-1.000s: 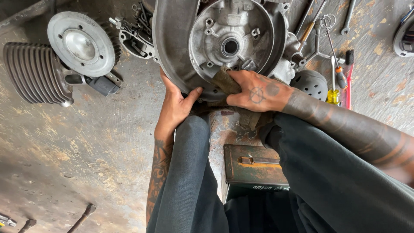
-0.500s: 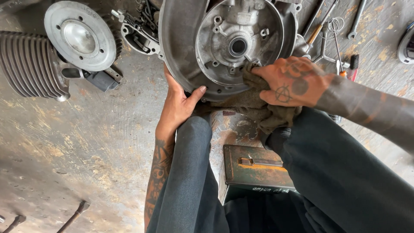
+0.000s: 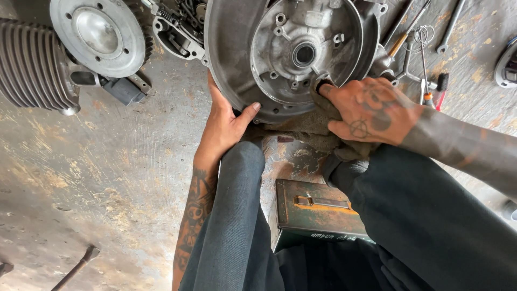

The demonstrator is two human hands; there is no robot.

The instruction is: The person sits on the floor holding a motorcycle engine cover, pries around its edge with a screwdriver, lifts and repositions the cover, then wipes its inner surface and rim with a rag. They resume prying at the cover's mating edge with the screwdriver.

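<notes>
A large grey cast-metal engine casing (image 3: 269, 54) with a round central bore stands on the stained concrete floor (image 3: 107, 178), directly ahead of the person's knees. The left hand (image 3: 226, 126) grasps the casing's lower rim, thumb hooked over the edge. The right hand (image 3: 369, 110) is closed on a dirty brown rag (image 3: 307, 126), pressing it against the casing's inner face just below the bore. A finned grey cylinder (image 3: 32, 67) lies at far left. Loose hand tools (image 3: 417, 48) lie to the right. A green metal box (image 3: 315, 213) sits between the legs.
</notes>
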